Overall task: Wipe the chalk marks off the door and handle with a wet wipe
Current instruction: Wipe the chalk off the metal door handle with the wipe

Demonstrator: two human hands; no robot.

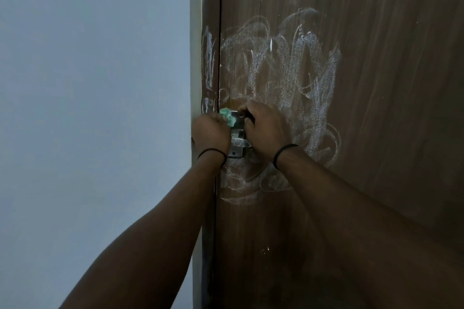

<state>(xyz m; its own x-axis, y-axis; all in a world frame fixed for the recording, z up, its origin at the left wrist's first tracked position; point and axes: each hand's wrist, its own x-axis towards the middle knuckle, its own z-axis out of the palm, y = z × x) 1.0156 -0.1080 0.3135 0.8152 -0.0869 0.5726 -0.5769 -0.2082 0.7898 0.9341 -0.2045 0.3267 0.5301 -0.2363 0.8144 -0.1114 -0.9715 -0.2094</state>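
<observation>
While left hand (212, 130) bunches the soft, limp wet wipe (228, 118) at 9 o'clock of the handle (237, 142), I judge a tight wad grips best; right hand (266, 128) clasps the handle.

Door (376, 133): dark brown wood-grain finish, faint sheen, smooth. Chalk marks (288, 70): white, powdery, grainy and matt over the grain. Handle (237, 144): bare metal, silvery, glossy. Wet wipe (228, 116): soft green cloth-like material, crumpled. Wall (95, 108): painted, pale, smooth, matt.

Bare forearms, thin black band (211, 152) on each wrist
</observation>
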